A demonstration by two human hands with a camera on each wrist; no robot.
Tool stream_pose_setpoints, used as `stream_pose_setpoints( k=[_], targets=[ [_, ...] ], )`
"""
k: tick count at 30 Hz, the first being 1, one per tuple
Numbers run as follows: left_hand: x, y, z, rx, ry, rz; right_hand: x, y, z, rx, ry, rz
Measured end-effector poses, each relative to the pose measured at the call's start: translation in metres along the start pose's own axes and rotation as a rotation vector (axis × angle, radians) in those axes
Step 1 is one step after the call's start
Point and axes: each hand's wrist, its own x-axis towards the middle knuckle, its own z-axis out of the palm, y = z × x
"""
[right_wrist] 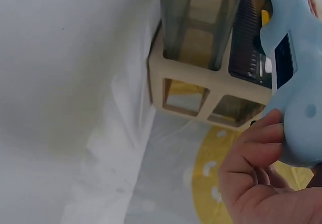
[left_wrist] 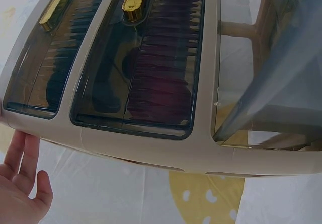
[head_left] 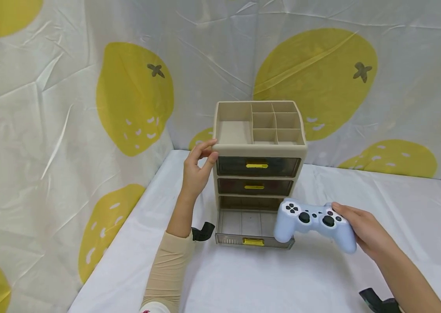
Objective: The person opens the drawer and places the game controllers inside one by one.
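In the head view a light-blue game controller is gripped at its right side by my right hand. It hangs in front of a beige drawer organizer, over the right part of the pulled-out bottom drawer. The right wrist view shows the controller's underside, with curled fingers on its end. My left hand touches the organizer's upper left edge with its fingertips; in the left wrist view the fingers look fairly straight against the side. The upper two drawers, dark and translucent with yellow handles, are closed.
Open compartments top the organizer, which stands on a white-covered table. A white cloth with yellow lemons hangs behind and to the left. Black straps sit at both wrists.
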Motion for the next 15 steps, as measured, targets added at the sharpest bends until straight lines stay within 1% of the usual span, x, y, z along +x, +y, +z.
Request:
stream_pose_setpoints(
  k=[4, 9, 15],
  targets=[
    [0.0, 0.0, 0.0, 0.005, 0.0, 0.009, 0.005, -0.009, 0.011, 0.007, -0.02, -0.017],
    [0.0, 0.0, 0.0, 0.007, -0.002, 0.007, 0.012, -0.018, 0.026, 0.03, -0.046, -0.011],
    [0.0, -0.001, 0.0, 0.011, -0.005, -0.002, 0.019, -0.027, 0.043, 0.056, -0.05, -0.007]
  ],
)
